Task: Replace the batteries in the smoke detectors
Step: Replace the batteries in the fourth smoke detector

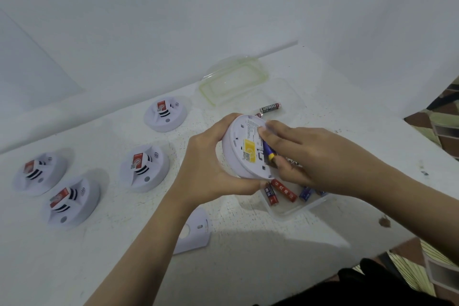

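Bare hands and forearms, with a patch of black clothing.
The left hand (pixel 211 156) and right hand (pixel 313 156) are uncovered. The left forearm (pixel 149 243) and right forearm (pixel 409 194) are bare from the wrist to the edge of the view. A short-trimmed nail shows on one right fingertip (pixel 269 127). Black fabric (pixel 372 283) with a slightly fuzzy outline covers the person's body at the bottom right.

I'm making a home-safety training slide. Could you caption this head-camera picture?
Left hand holds a smoke detector underside up while the right hand holds a blue battery at its compartment.
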A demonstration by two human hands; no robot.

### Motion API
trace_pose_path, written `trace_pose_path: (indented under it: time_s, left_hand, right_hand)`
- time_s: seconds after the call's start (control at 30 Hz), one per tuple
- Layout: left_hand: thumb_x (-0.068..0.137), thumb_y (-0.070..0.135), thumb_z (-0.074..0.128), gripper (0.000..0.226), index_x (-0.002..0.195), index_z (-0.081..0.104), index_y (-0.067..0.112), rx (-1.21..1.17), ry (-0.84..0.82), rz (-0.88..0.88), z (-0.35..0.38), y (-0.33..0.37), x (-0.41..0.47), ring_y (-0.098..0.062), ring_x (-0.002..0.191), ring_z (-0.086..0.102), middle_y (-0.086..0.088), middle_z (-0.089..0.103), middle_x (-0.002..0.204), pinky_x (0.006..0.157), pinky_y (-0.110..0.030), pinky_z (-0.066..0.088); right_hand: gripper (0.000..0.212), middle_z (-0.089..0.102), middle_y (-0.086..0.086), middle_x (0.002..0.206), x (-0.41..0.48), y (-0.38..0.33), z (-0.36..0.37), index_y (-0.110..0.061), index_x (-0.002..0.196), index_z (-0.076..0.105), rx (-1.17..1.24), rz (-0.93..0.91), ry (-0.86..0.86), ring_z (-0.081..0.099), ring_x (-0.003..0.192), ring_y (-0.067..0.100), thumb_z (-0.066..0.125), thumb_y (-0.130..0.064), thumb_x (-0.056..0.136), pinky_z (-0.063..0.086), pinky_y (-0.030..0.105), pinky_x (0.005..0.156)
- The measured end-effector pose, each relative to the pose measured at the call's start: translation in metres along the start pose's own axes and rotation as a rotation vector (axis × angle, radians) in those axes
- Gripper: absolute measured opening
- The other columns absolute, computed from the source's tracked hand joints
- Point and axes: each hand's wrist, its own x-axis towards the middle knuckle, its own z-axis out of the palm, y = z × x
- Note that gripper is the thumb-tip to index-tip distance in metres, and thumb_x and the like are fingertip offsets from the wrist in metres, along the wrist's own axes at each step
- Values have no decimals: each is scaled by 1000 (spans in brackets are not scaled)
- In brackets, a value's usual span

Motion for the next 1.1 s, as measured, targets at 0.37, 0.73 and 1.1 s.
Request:
trace_pose_path:
  time_s: [0.37,0.73,1.1]
  left_hand:
    - [51,23,93,81,122,55,23,-6,96,-4,9,-2,5,-1,103,62,15,65,109,84,-10,45]
    - [51,29,84,89,127,41,14,-139,123,-79,13,-18,7,-5,113,56,12,55,122,89,-16,45]
    - [51,22,84,91,130,38,16,-175,174,-140,-6,-32,15,-5,115,55,12,53,121,88,-19,49]
  right_hand:
    - [69,19,12,155,-7,9,16,-11,147,23,123,143,-41,47,127,24,10,-55,96,49,32,87]
    - [34,62,-1,123,4,28,12,-16,121,63,474,358,242,56,116,8,45,-29,95,44,25,99]
    - [29,66,-3,111,87,92,24,-23,116,62,-314,348,-419,54,108,21,53,-22,89,31,32,90]
